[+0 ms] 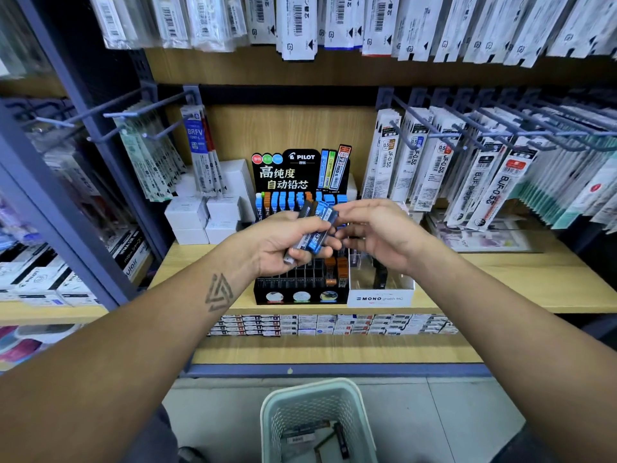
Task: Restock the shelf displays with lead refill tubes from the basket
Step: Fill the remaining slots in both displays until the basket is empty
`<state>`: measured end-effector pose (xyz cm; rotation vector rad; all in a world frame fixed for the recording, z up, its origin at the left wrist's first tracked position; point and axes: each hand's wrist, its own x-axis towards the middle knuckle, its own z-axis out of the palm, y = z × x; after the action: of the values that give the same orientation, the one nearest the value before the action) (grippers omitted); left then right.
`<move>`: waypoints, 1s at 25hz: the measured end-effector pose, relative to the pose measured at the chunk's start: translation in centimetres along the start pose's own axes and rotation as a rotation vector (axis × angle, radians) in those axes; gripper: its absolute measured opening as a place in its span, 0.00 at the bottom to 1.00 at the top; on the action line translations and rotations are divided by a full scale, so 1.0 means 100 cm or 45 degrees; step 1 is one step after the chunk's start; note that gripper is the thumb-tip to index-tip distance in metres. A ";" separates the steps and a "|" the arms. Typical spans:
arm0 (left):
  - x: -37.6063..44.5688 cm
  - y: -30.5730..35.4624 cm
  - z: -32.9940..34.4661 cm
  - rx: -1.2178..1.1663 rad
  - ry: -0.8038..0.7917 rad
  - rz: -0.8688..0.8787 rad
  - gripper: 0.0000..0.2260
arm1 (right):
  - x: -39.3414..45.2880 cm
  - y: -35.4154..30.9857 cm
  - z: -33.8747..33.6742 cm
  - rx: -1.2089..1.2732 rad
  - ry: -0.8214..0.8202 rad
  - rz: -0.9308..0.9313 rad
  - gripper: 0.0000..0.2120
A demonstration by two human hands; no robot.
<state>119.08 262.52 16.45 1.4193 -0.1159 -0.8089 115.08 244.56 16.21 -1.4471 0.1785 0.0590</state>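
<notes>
My left hand [283, 242] grips a fanned bunch of lead refill tubes [317, 225], blue and dark ones, in front of the black Pilot lead display [300, 295] on the wooden shelf. My right hand [374, 232] is beside it, fingertips at the top ends of the tubes; whether it pinches one is unclear. The display's back rows hold blue and orange tubes [287, 200]; several front slots look empty, with orange tubes [337, 269] at the right. A pale green basket [270, 416] stands on the floor below, with a few tubes [340, 439] lying inside.
A clear Mono graph display [380, 297] stands right of the Pilot display. White boxes [207, 215] sit at its left. Hanging refill packs [467, 168] on metal pegs [434, 128] crowd both sides and above. Flat boxes [334, 324] line the lower shelf.
</notes>
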 end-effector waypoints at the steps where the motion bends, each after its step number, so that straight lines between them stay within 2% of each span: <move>1: -0.001 0.000 0.002 0.006 -0.007 -0.007 0.11 | -0.003 -0.001 -0.001 0.064 -0.036 0.043 0.07; 7: 0.001 -0.002 0.010 -0.012 -0.006 -0.047 0.11 | -0.004 0.002 -0.011 0.161 0.037 0.152 0.07; 9: 0.002 -0.003 0.009 -0.023 0.027 -0.065 0.13 | -0.004 0.000 -0.016 0.173 0.064 0.134 0.07; 12: 0.004 -0.004 0.007 0.002 0.053 -0.055 0.09 | -0.005 -0.002 -0.018 0.186 0.110 0.088 0.07; 16: 0.007 -0.002 0.010 -0.081 0.050 -0.001 0.06 | -0.005 0.001 -0.017 0.363 0.049 0.132 0.11; 19: 0.009 0.000 0.011 -0.085 0.046 0.015 0.09 | -0.006 0.001 -0.013 0.307 -0.032 0.100 0.11; 22: 0.008 0.010 -0.001 -0.112 0.176 0.031 0.05 | -0.001 -0.007 -0.017 0.208 0.013 -0.036 0.11; 25: 0.004 0.023 -0.018 -0.110 0.324 0.085 0.03 | 0.002 -0.013 -0.012 0.097 -0.023 -0.044 0.07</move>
<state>121.35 263.64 18.00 1.4166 0.0657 -0.5667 115.39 243.18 17.29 -1.3726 0.1392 0.0365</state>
